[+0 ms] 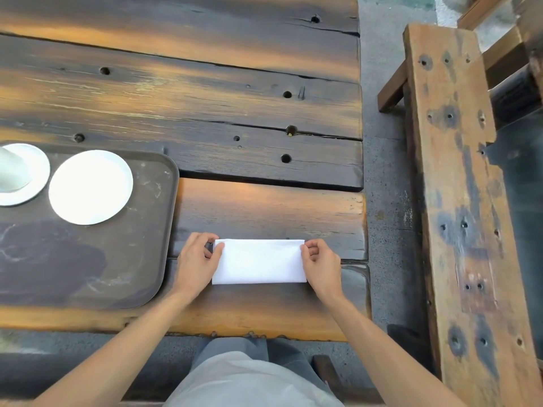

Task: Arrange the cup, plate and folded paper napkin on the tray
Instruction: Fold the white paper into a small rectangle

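Observation:
A white paper napkin (258, 261), folded into a long rectangle, lies flat on the wooden table near its front edge, right of the tray. My left hand (197, 259) pinches its left end and my right hand (320, 262) pinches its right end. The dark brown tray (141, 259) sits at the left. On it lies a white plate (91, 186). Further left, a pale cup (11, 168) stands on a second white plate (35, 171), both cut off by the frame edge.
The table (205, 107) is made of dark, worn planks with holes and cracks. A wooden bench (458, 201) stands to the right across a strip of grey floor. My legs show below the table's front edge.

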